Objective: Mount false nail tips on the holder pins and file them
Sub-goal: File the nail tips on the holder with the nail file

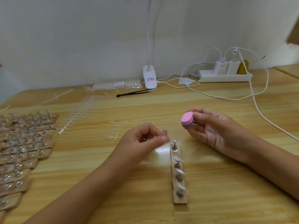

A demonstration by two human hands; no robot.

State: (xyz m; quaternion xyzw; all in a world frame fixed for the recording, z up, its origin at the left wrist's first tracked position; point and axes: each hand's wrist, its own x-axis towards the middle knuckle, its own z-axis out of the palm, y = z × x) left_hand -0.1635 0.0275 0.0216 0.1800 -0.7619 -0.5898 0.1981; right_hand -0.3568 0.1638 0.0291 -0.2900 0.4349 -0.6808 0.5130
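Observation:
A wooden holder strip (178, 200) lies lengthwise in front of me with several metal pins. Three of the pins carry clear nail tips (179, 171), while the far pin (174, 143) is bare. My left hand (142, 143) pinches a small clear nail tip (165, 132) just left of that far pin. My right hand (215, 128) holds a small oval pink and purple file block (187, 119) above the table, to the right of the strip.
Many wooden holder strips with pins (24, 143) lie stacked at the left. Clear nail tip racks (77, 113) and a bag of tips (116, 84) lie further back. Black tweezers (132, 93), a clip lamp (150, 78), a power strip (224, 75) and white cables (258, 107) sit behind.

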